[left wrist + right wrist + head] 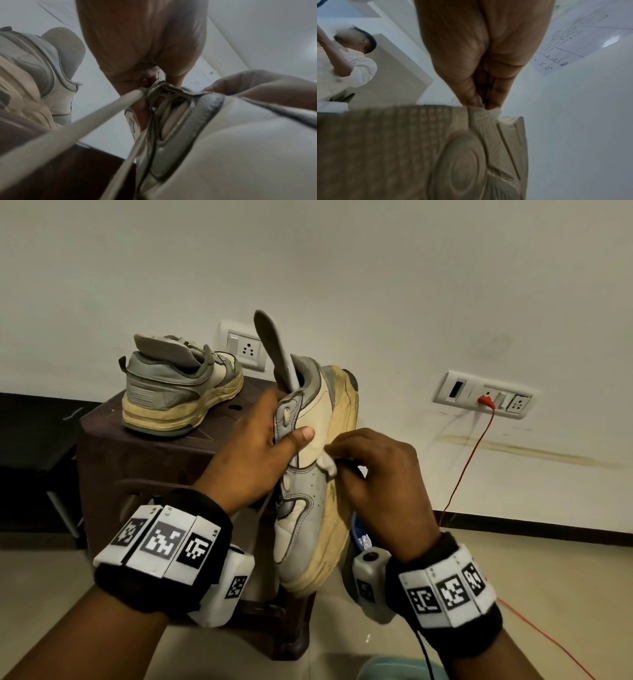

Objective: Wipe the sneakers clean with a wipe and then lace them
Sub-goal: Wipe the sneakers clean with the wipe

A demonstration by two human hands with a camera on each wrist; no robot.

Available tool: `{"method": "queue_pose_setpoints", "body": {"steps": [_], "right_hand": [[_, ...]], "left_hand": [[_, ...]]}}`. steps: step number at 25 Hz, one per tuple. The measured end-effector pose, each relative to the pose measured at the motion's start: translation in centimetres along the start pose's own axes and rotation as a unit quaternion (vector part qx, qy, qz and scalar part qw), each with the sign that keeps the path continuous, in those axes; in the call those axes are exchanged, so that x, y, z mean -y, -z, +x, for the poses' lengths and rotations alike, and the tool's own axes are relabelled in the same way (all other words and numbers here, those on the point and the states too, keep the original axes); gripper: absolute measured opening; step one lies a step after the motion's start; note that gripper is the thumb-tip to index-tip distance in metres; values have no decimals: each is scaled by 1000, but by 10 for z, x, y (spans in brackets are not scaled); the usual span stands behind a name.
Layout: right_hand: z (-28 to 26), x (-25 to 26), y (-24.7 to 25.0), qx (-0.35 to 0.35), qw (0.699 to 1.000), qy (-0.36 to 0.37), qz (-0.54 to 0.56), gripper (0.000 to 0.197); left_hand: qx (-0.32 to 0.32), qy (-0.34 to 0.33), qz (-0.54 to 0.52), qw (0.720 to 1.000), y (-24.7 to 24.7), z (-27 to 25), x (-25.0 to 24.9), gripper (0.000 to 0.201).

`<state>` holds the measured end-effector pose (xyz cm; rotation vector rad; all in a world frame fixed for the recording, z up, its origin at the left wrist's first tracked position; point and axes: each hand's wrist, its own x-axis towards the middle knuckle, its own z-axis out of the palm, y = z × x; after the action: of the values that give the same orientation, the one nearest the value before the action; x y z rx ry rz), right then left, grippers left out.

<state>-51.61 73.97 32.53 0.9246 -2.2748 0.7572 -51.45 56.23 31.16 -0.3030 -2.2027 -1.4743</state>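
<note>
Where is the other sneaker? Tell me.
In the head view, the other sneaker sits upper left on the brown stool, before the wall socket, left of the held sneaker.

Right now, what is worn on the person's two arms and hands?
Both hands, the left hand and the right hand, are bare, without gloves. Each wrist carries a black band with white panels printed with black square codes, and a pale camera box below. A thin black cable hangs from the right band.
</note>
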Motion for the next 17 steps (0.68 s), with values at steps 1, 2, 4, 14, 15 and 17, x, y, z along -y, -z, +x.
{"method": "queue_pose_setpoints", "body": {"steps": [1,2,4,14,15,17], "right_hand": [[-3,2,6,36,999,10,11,20],[-6,5,11,85,996,25,22,22],[-12,12,20,163,985,61,17,23],[9,3,4,-81,996,21,9,9],[8,5,6,-49,998,32,15,10],[1,14,11,48,997,68,6,14]], "left_hand": [[-4,0,3,1000,1,1,1,27],[-5,1,6,1000,2,3,2,26],[-6,6,-5,1000,2,4,2,26],[90,2,-99,991,-8,6,-9,39],[71,-3,-96,993,-8,7,-9,40],[28,-10,-81,996,-9,10,-9,38]]}}
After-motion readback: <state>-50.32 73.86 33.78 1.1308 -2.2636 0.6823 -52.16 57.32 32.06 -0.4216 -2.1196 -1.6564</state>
